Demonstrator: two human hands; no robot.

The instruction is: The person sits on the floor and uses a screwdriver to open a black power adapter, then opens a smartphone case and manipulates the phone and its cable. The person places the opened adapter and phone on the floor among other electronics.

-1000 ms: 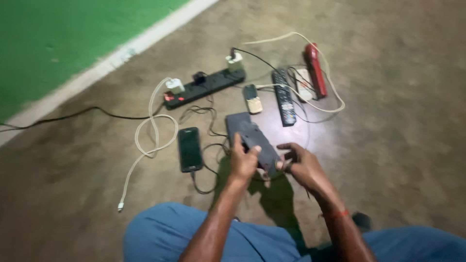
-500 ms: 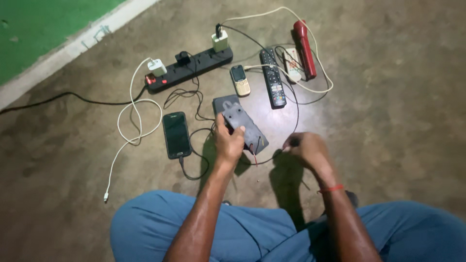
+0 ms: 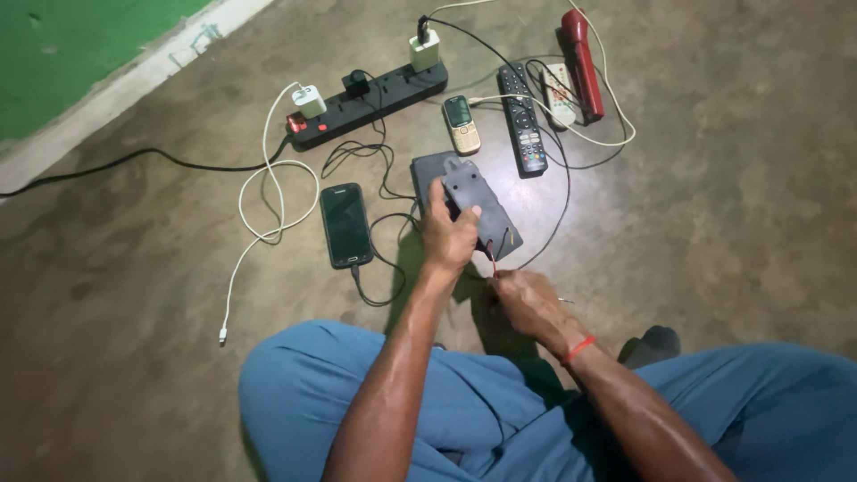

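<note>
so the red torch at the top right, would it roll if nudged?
Probably yes. The red torch looks like a long round tube lying flat on the smooth floor, so a sideways push would likely roll it. The white cable looped beside it might snag or stop it. It looks rigid, probably plastic, so it should lift stiffly.

blue trousers (image 3: 357, 402), red wrist thread (image 3: 578, 349)
</note>
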